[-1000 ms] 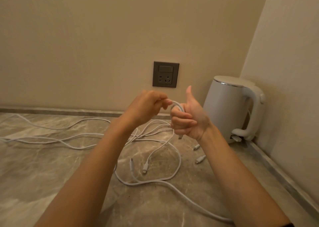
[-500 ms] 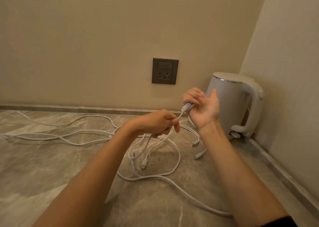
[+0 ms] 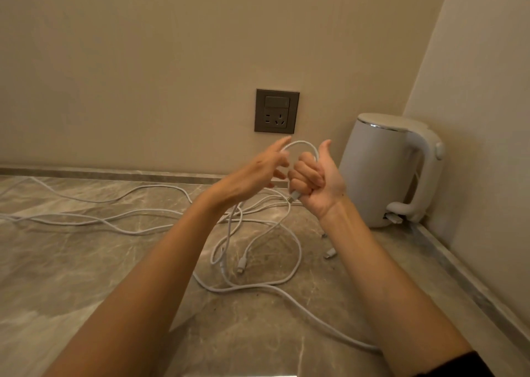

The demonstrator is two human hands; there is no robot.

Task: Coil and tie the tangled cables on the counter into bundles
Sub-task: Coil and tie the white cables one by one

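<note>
- We find several thin white round charging cables point(image 3: 228, 242) lying tangled across the grey-brown marble counter point(image 3: 86, 276). Long strands trail away to the left, and loose loops overlap in the middle, below the hands.
- One white cable point(image 3: 301, 142) is lifted off the counter. It arches between the two hands in a short loop, and its remaining length hangs down into the tangle.
- The right hand point(image 3: 314, 178) is clenched in a fist round this cable with the thumb raised. A small plug end point(image 3: 294, 196) protrudes below the fist.
- The left hand point(image 3: 258, 173) has its fingers spread and meets the loop at a fingertip. Blur prevents us from telling whether it pinches the strand.
- Handling, in our judgement: the cable is light, limp and smooth-jacketed. It will probably slide through a loose hold and spring out of a coil unless it is pinned.
- We judge the best hold to be just behind the plug, with fresh turns laid into the fist.
- Other small white plugs point(image 3: 241, 267) lie on the counter and may snag crossing strands.
- A white electric kettle point(image 3: 381, 173) stands in the right corner, and a grey wall socket point(image 3: 276, 111) is behind the hands.
</note>
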